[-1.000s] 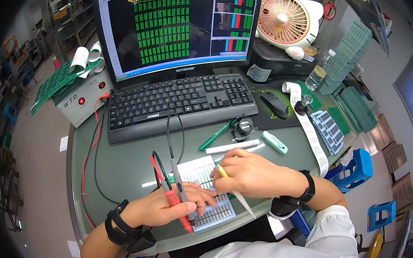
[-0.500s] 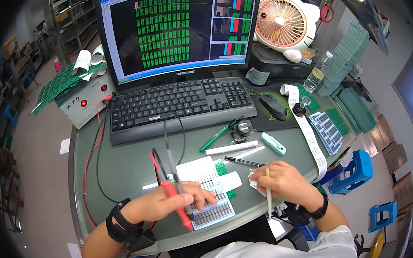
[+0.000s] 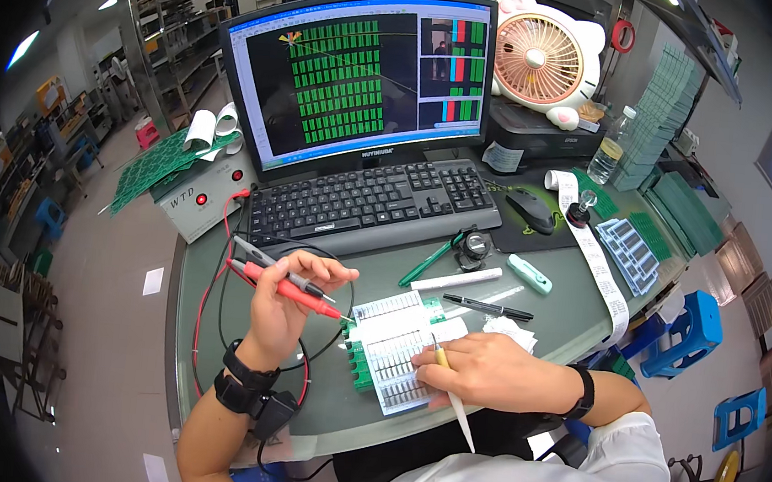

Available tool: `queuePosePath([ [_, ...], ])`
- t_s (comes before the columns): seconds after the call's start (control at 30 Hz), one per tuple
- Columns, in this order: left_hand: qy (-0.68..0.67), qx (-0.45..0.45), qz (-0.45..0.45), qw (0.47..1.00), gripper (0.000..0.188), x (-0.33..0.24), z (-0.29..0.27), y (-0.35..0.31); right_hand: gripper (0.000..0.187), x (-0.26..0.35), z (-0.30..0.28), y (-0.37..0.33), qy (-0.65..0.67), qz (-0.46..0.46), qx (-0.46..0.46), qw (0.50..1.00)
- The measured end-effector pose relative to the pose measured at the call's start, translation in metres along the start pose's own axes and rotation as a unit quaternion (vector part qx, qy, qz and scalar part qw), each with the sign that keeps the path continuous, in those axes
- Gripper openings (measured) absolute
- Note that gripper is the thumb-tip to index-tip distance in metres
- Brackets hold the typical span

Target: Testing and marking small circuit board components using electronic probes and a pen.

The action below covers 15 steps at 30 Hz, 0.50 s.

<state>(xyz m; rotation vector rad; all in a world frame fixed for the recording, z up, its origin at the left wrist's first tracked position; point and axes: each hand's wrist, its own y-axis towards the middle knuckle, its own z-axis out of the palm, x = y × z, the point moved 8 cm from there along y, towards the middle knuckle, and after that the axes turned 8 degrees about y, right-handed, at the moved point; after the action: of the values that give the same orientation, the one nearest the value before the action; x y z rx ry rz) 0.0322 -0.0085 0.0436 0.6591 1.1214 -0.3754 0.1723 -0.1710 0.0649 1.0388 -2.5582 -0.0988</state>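
My left hand (image 3: 287, 298) grips two test probes together, one red (image 3: 294, 293) and one black (image 3: 278, 262), their tips pointing right toward a green circuit board panel (image 3: 395, 350) with rows of small white parts. My right hand (image 3: 485, 371) rests on the panel's right side and holds a thin pale stick (image 3: 452, 394) like a pen, its tip on the panel. Both wrists wear dark bands.
A black keyboard (image 3: 371, 205) and a monitor (image 3: 363, 78) showing green grids stand behind. A grey tester box (image 3: 194, 204) with red leads sits left. Pens, a black marker (image 3: 488, 307), mouse (image 3: 530, 208), paper strip, pink fan (image 3: 538, 60) and green board stacks lie right.
My left hand has lifted the probes up and away from the panel to its left. My right hand swung out to the right, then returned to the panel with the stick.
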Motion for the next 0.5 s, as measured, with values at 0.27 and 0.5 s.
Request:
queuePosePath([
  [0.27,-0.025,0.003,-0.020,1.000,0.045,0.009,-0.008,0.003,0.030,0.010,0.002,-0.004,-0.068,-0.049,-0.037,0.996],
  [0.5,-0.035,0.003,-0.014,0.999,0.044,0.007,-0.010,0.001,0.028,0.021,-0.036,-0.010,-0.153,-0.052,-0.178,0.971],
])
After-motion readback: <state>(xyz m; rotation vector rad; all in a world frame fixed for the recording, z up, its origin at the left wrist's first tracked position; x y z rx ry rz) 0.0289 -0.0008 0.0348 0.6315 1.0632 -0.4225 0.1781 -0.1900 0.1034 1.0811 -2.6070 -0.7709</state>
